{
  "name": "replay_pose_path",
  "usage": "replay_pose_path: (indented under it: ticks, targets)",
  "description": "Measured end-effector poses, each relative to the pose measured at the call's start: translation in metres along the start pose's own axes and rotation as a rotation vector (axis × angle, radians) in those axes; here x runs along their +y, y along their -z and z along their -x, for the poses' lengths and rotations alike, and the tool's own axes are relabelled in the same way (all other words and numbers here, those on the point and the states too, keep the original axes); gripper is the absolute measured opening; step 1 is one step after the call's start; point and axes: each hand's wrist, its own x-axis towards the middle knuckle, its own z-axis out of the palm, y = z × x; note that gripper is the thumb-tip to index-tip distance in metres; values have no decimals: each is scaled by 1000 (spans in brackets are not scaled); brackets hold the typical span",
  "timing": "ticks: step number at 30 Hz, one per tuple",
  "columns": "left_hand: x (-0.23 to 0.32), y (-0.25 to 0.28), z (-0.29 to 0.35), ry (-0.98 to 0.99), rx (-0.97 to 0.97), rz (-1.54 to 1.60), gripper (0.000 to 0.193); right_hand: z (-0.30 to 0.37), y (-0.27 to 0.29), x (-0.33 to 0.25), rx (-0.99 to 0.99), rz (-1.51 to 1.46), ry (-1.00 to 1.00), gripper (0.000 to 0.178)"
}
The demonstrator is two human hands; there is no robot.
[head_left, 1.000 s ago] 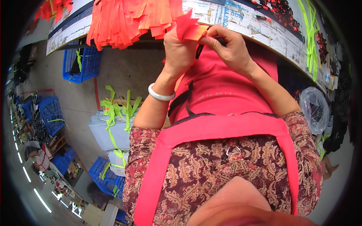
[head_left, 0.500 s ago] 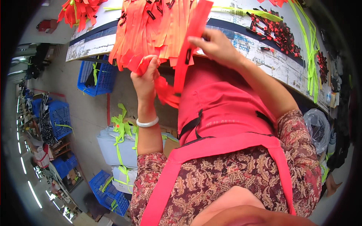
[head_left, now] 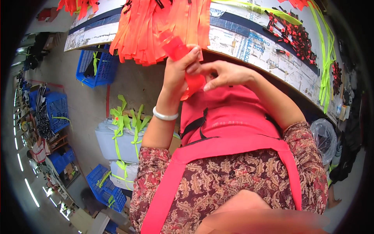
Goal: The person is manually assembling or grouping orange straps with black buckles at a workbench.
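Observation:
My left hand (head_left: 180, 70) is closed around a red-orange fabric strap (head_left: 174, 47). A folded part of the strap sticks up above the fist, and a loop hangs below it in front of the red apron (head_left: 230, 113). My right hand (head_left: 228, 75) meets the left from the right side, its fingers curled at the strap and the thumb beside the hanging loop. Some of its fingertips are hidden. Just beyond the hands, a thick row of similar orange straps (head_left: 136, 39) drapes over the table edge, several with black pieces at the top.
The worktable (head_left: 230, 41) spans the far side, bearing a pile of small black-and-red pieces (head_left: 292, 37) and yellow-green ties (head_left: 325, 58) at right. A blue crate (head_left: 97, 68) stands below it at left. Tied grey bundles (head_left: 119, 140) and another blue crate (head_left: 105, 187) sit on the floor.
The long strap held upright by my right hand has come down and is gathered at the left fist. My left hand has moved right, and my right hand has dropped toward it.

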Motion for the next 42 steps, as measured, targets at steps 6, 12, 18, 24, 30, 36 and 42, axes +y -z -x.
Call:
replay_pose_path:
  ticks: [6,12,18,24,30,36,42]
  targets:
    - [-25,-17,-10,122,-188,-193,21,27,-17,6,144,-233,-350,29]
    - [-36,-11,-5,326,-133,-99,20,63,10,-17,582,54,-19,17]
    - [-35,-11,21,418,-138,-117,17,44,-8,-48,778,194,234,19]
    - [-37,-15,26,459,-157,-210,17,38,-9,-35,837,188,267,26]
    - [-40,-10,25,478,-143,-211,15,43,-14,-20,802,416,312,20]
    - [-43,-9,18,494,-196,-167,21,49,-13,-8,657,-212,82,13]
    - [-37,-4,19,446,-265,-153,60,57,-15,-2,751,-5,112,14]
